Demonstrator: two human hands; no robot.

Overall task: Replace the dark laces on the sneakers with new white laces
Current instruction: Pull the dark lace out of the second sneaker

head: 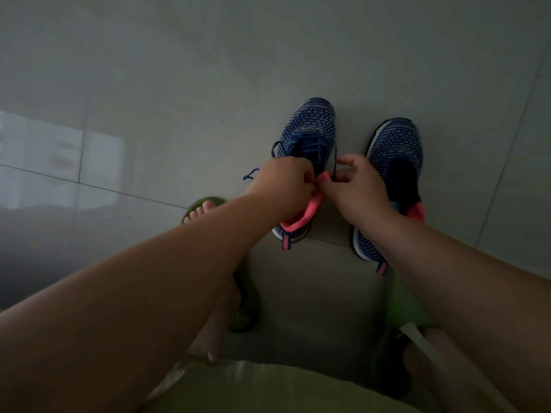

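Left hand (283, 181) curls round the left shoe's (307, 135) pink collar; right hand (356, 183) pinches the dark lace (335, 162) just above its fingertips. Best draw it out eyelet by eyelet, shoe held steady

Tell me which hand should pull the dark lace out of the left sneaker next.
Right, probably. The right hand already pinches the dark lace rising from the left sneaker, while the left hand grips that sneaker's pink tongue, steadying it.
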